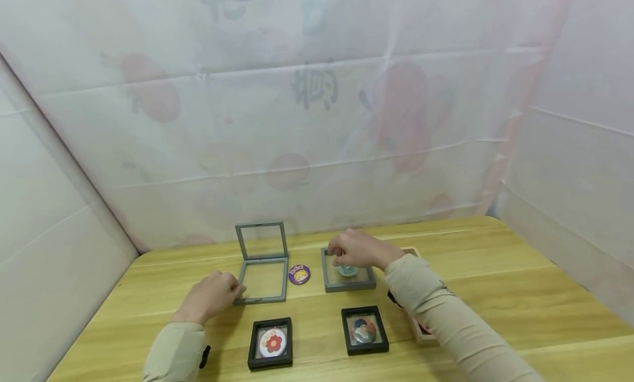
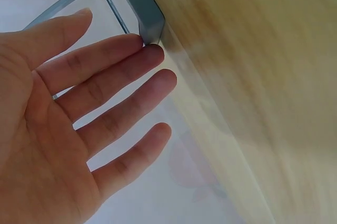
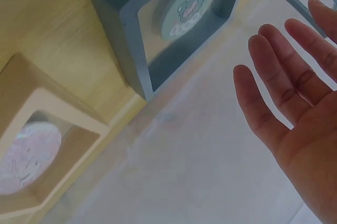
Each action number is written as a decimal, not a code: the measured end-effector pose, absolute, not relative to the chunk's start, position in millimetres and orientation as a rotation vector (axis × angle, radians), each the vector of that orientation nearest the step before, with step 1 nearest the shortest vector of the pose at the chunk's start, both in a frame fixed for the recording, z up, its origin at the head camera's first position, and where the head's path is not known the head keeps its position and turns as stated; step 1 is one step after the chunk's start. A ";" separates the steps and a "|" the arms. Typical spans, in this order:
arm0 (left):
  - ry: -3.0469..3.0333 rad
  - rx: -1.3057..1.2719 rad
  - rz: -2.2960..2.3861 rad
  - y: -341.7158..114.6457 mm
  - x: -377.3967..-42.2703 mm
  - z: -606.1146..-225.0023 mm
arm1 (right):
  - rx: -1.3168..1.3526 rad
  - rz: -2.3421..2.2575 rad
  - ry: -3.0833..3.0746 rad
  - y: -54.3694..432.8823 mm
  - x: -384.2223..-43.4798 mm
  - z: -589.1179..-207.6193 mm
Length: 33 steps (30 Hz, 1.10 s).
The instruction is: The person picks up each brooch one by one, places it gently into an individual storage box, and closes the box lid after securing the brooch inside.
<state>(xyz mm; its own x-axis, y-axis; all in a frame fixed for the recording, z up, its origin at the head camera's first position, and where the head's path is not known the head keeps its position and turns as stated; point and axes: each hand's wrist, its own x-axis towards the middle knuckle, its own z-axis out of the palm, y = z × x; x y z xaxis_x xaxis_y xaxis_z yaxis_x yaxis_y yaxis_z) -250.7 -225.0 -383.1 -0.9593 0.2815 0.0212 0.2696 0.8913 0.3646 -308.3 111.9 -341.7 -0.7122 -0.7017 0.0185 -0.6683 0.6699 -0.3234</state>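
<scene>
My left hand point(image 1: 214, 295) is at the near left corner of a grey display frame point(image 1: 285, 285), whose lid stands raised at the back. In the left wrist view its fingers are spread and fairly straight, with two fingertips right at the frame's corner point(image 2: 150, 21). A purple round badge point(image 1: 299, 274) with a yellow figure lies just right of that frame. Above a second grey frame point(image 1: 350, 287) hovers my right hand point(image 1: 364, 249), fingers extended and holding nothing. Within this frame sits a green round badge point(image 3: 187, 9), partly covered by the hand in the head view.
Nearer the front lie two black frames, one with a red-flower badge point(image 1: 273, 343), the other with a dark-and-orange badge point(image 1: 364, 330). A pink-beige frame point(image 3: 73, 107) with a pale pink badge stands at right, partly behind my right sleeve. A printed cloth point(image 1: 307, 123) hangs behind the wooden table.
</scene>
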 end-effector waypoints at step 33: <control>3.043 0.540 0.613 -201.5 -264.8 -369.5 | -0.979 -0.060 2.864 52.7 -313.2 -370.2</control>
